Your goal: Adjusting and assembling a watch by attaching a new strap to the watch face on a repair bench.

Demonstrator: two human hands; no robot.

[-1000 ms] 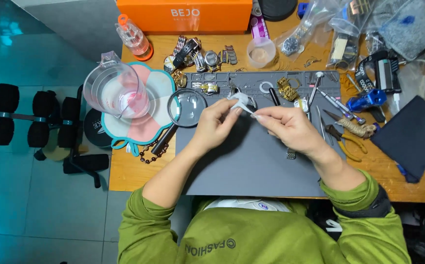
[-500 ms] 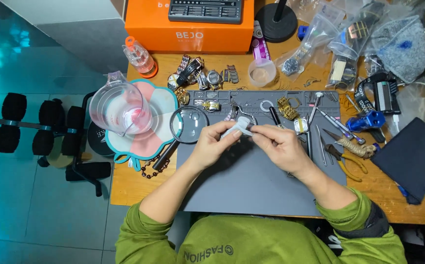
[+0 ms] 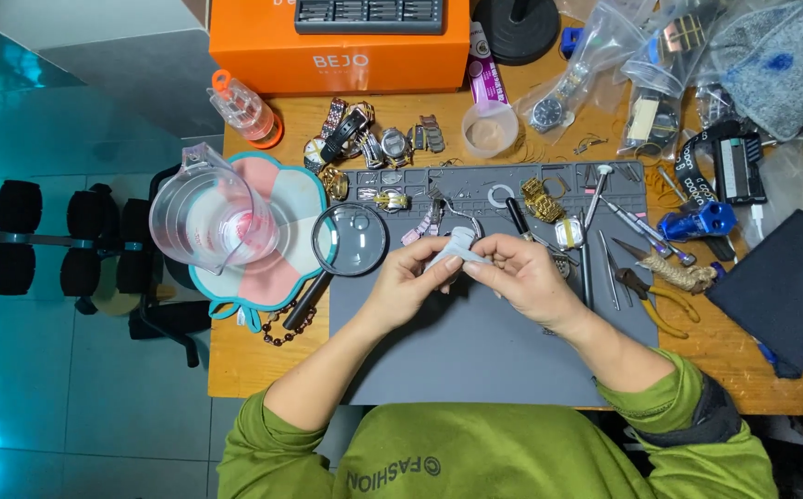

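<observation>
Both hands meet over the grey mat near the middle of the view. The left hand comes in from 7 o'clock and its grip is pinched together on a small white cloth, thumb and fingertips closed on the lower edge. The right hand comes in from 4 o'clock and its grip is also clamped on the cloth, from the other side. A thin metal band curves out of the cloth toward 12 o'clock; what is wrapped inside cannot be made out.

At 9 o'clock from the hands, just beside the left one, a magnifier lies with its lens on the mat's corner and its handle over the mat's edge. Further toward 9 o'clock a clear jug stands on a pink and teal coaster. At 3 o'clock lie pliers and slim tools, and past them a dark cloth. At 12 o'clock the tabletop carries a heap of watches, a small cup and an orange box.
</observation>
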